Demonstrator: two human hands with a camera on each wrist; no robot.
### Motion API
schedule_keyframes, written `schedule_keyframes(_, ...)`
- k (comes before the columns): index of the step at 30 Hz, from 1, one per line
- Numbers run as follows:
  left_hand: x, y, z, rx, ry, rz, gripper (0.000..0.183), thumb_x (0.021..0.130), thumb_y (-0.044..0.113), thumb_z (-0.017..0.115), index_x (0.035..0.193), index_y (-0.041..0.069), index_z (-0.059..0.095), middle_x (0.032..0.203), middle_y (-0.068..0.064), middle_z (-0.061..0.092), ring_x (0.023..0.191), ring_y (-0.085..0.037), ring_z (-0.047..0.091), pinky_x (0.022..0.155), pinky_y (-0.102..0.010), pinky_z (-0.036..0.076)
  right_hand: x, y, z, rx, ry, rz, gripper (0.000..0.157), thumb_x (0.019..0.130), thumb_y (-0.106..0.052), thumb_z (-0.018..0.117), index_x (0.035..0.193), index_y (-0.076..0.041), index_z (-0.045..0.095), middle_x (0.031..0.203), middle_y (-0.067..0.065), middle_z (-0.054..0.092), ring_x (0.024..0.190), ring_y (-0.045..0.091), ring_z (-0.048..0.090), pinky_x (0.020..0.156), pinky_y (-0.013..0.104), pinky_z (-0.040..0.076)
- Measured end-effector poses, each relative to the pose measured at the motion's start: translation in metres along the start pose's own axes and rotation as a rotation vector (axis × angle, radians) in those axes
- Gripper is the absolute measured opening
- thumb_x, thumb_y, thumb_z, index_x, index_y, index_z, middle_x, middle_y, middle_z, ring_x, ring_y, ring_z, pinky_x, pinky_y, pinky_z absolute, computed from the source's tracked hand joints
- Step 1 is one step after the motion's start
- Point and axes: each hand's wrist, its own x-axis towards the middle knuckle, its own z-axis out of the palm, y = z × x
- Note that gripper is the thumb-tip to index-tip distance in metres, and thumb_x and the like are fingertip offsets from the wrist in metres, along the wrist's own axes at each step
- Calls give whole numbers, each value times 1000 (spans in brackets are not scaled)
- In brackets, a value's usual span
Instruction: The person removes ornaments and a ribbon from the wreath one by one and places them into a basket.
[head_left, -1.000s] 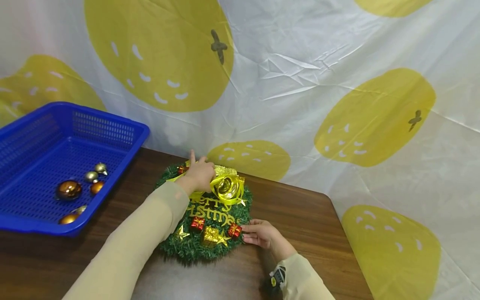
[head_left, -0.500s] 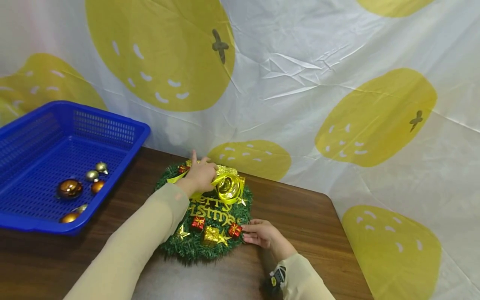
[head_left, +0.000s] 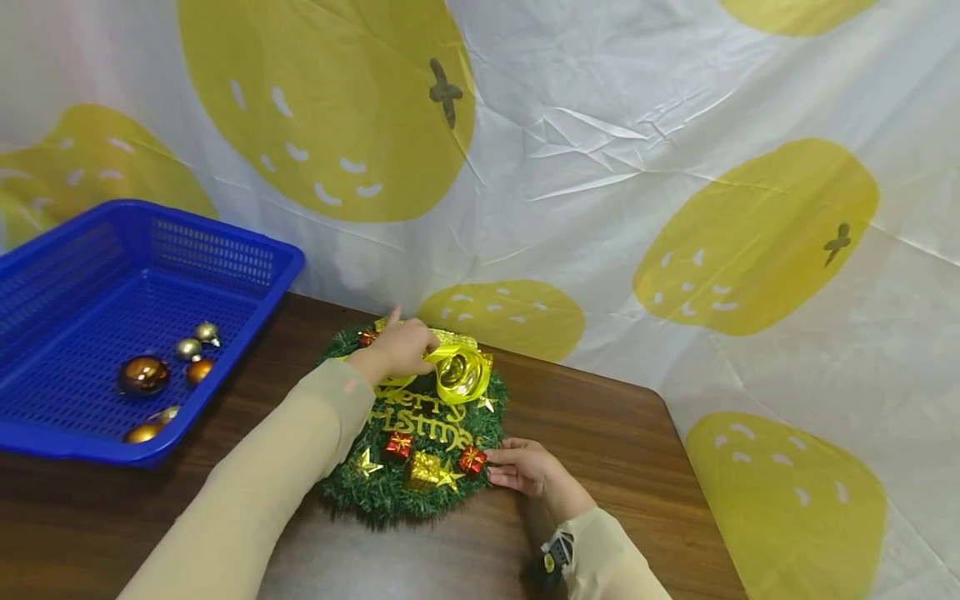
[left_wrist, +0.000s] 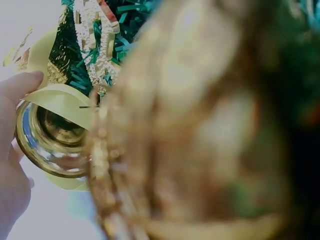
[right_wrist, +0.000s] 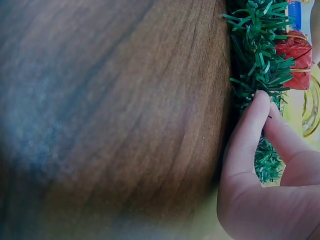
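Note:
A round green Christmas wreath point(head_left: 375, 504) lies on the table, with gold lettering, small red and gold gift boxes and gold stars. At its top are gold bells and a yellow ribbon bow point(head_left: 465, 383). My left hand point(head_left: 396, 346) reaches over this part, thumb and fingers pinching the yellow ribbon. In the left wrist view the fingertip meets the ribbon point(left_wrist: 60, 100) just above a gold bell point(left_wrist: 55, 145); a blurred gold bell fills the foreground. On the lower right, my right hand point(head_left: 525, 468) pinches the wreath's green tinsel point(right_wrist: 260, 60) beside a red gift box point(right_wrist: 295, 57).
At the left stands a blue plastic basket point(head_left: 262, 321) holding several gold and copper-coloured baubles point(head_left: 144, 375). The brown wooden table point(head_left: 600, 450) ends at a white cloth point(head_left: 555, 217) with yellow fruit prints, hanging behind and to the right.
My left hand has shifted slightly at the ribbon, its fingers more bent, and the bow's loops sit a little differently. The right hand keeps its place on the wreath's edge.

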Motion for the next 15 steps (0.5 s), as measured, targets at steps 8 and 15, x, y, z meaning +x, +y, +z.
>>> schedule_keyframes(8, 1, -1, 0, -49, 13, 29, 45, 85, 20, 68, 59, 18, 31, 51, 6, 30, 54, -10, 43, 116, -54, 11, 0, -1, 0, -2, -4, -6, 66, 94, 2, 48, 142, 13, 6, 77, -5, 65, 61, 4, 62, 61, 17, 54)
schedule_keyframes(15, 2, -2, -2, -100, 49, 66, 44, 86, 16, 66, 60, 17, 31, 54, 5, 24, 53, -12, 25, 116, -48, 18, 1, 1, 0, -1, -5, -12, 58, 93, 2, 48, 138, 12, 14, 74, -6, 66, 60, 4, 62, 61, 17, 54)
